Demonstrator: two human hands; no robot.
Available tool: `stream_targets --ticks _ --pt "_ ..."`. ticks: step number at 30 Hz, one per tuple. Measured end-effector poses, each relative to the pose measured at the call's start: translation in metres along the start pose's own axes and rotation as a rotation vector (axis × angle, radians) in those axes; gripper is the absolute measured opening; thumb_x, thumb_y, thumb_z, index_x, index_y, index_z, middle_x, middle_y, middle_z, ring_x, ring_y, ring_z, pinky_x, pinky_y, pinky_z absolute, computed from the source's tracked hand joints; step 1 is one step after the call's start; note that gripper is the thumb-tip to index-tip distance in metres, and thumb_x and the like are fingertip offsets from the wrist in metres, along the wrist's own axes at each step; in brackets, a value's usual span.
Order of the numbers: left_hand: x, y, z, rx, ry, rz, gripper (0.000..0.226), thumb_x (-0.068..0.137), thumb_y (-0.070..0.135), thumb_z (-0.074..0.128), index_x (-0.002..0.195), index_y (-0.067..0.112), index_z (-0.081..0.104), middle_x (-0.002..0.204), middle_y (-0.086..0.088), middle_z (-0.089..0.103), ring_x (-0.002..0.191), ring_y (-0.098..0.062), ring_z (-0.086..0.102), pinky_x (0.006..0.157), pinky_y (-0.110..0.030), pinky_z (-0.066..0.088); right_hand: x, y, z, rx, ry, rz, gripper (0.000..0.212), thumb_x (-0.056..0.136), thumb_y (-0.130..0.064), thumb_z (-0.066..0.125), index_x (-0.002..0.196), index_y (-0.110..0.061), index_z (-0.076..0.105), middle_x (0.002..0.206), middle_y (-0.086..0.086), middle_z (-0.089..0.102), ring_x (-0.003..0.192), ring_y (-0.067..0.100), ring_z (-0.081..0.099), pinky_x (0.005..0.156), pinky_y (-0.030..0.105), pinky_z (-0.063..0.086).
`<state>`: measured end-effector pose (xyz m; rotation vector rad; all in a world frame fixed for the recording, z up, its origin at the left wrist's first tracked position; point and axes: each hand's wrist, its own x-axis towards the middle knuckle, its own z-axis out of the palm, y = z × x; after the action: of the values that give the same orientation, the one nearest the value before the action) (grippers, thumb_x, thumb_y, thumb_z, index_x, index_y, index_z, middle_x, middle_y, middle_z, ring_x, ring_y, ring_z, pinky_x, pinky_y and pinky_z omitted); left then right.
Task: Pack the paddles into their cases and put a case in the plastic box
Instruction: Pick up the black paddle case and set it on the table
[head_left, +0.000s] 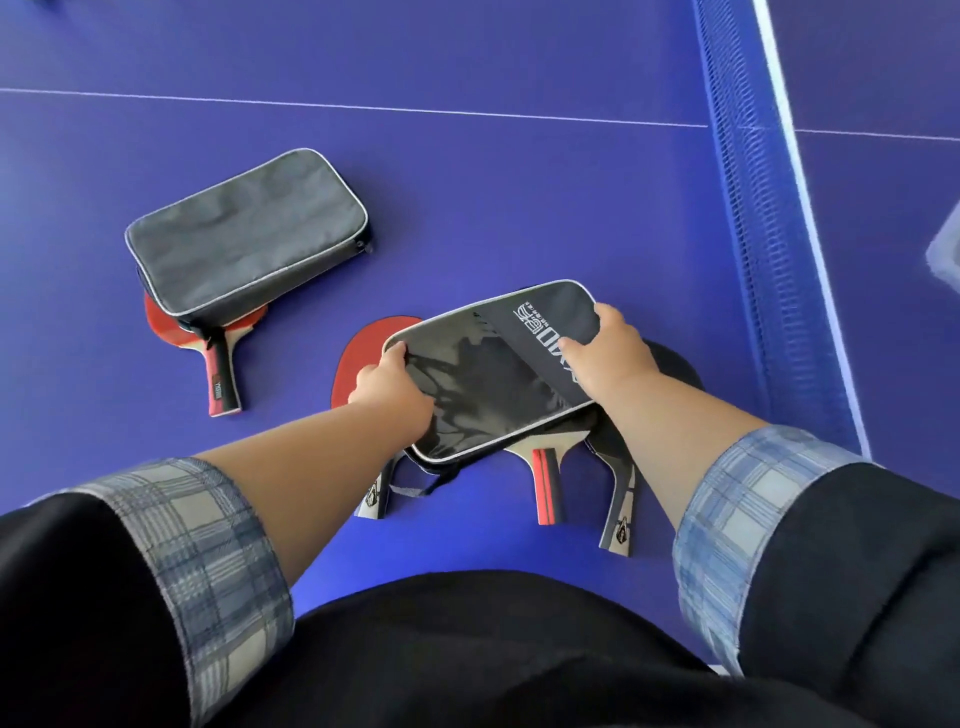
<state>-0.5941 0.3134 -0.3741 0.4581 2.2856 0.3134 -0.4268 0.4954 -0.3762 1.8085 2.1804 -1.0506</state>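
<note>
A black case (483, 374) with white lettering lies over three paddles near the table's front edge. My left hand (389, 387) grips its left end and my right hand (610, 348) grips its far right corner. Under it show a red-faced paddle (358, 358) on the left, a red-and-black handle (548, 483) in the middle, and a black paddle (621, 499) on the right. A grey case (244, 228) lies further left, on top of another red paddle (221, 364) whose handle sticks out toward me.
The blue table-tennis table (467, 208) carries all of it. Its blue net (763, 208) runs along the right side. A pale translucent plastic thing (945, 249) shows at the far right edge, beyond the net.
</note>
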Motion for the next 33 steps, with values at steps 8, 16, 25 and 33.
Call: stream_targets --ticks 8,16,25,33 --pt "-0.016 -0.018 -0.029 -0.276 0.151 -0.057 0.081 0.084 0.013 0.052 0.155 0.029 0.014 0.142 -0.005 0.048 0.122 -0.036 0.050 0.104 -0.046 0.043 -0.021 -0.029 0.002 0.077 0.046 -0.015 0.055 0.084 -0.056 0.061 0.124 -0.018 0.058 0.123 0.011 0.065 0.110 0.037 0.063 0.095 0.049 0.054" --pt "-0.024 -0.085 -0.085 -0.280 0.224 -0.070 0.071 0.084 0.011 0.053 0.148 0.026 0.026 0.130 -0.004 0.056 0.118 -0.036 0.053 0.098 -0.046 0.046 -0.088 -0.082 0.048 0.215 0.008 -0.027 0.052 0.085 -0.051 0.063 0.123 -0.018 0.052 0.102 0.004 0.071 0.081 0.023 0.066 0.067 0.033 0.050" --pt "-0.005 -0.243 -0.174 -0.181 0.247 -0.007 0.067 0.083 0.012 0.045 0.145 0.027 0.028 0.129 -0.001 0.052 0.114 -0.034 0.049 0.076 -0.041 0.041 -0.180 -0.176 0.167 0.248 -0.056 0.027 0.058 0.088 -0.042 0.064 0.138 -0.015 0.049 0.127 0.010 0.065 0.111 0.034 0.063 0.097 0.041 0.052" --pt "0.038 -0.348 -0.252 -0.095 0.257 0.040 0.070 0.086 0.026 0.043 0.153 0.032 0.023 0.143 -0.004 0.048 0.128 -0.037 0.041 0.089 -0.047 0.042 -0.268 -0.237 0.277 0.425 -0.171 0.177 0.043 0.088 -0.033 0.064 0.125 -0.017 0.051 0.107 0.002 0.067 0.091 0.021 0.066 0.076 0.034 0.055"
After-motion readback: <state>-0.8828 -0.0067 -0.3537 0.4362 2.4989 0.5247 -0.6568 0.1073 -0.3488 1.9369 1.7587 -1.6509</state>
